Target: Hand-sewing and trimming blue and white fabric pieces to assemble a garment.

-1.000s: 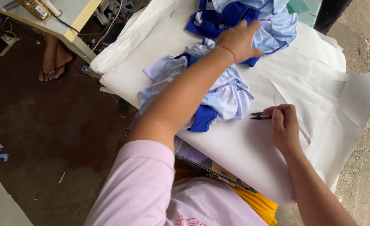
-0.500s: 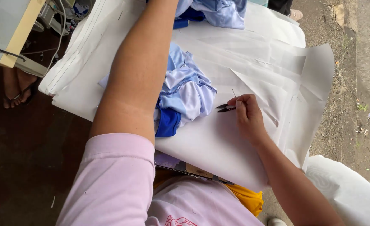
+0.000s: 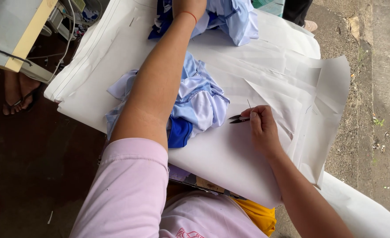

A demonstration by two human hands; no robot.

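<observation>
Small black snips (image 3: 239, 118) are being pinched closed in the right hand (image 3: 262, 128); being light and stiff, they are best gripped mid-handle. Soft, limp blue cloth (image 3: 230, 17) is being pressed by the left hand (image 3: 188, 6), whose fingers cannot be made out.

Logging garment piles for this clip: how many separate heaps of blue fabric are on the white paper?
2: one heap lies mid-table beside the left forearm; the other sits at the far edge under the left hand, partly cut off by the frame.

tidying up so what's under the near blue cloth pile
White paper sheets lie under the cloth pile. The left arm crosses over it, hiding part; anything tucked beneath can't be seen.
</observation>
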